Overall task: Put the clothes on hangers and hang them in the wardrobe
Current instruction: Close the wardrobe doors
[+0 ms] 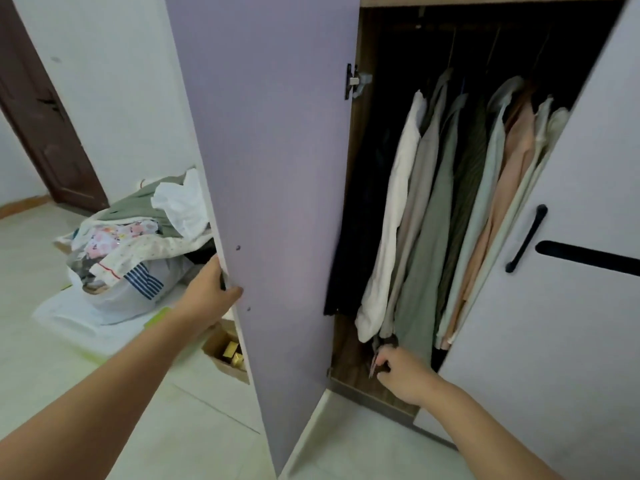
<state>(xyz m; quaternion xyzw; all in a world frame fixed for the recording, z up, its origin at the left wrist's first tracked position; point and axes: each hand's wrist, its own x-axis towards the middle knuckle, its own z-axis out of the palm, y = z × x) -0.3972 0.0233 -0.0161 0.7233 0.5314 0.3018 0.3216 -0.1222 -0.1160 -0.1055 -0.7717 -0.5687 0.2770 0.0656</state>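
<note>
While the left hand (211, 292) is gripping the wardrobe door (277, 202) edge, the right hand (398, 370) is pinching, seemingly, a garment hem (384, 341) beside that door; tuck it inside.

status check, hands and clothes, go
Left hand grips lilac wardrobe door edge. Right hand pinches hem of hanging beige garment. Clothes pile waiting on floor.

The wardrobe rail (460, 27) at twelve o'clock is lost in shadow, and the hanger hooks are too dim to tell. The left hand's (211, 289) fingers are hidden behind the door (277, 168). What the right hand (401, 372) pinches is unclear.
</note>
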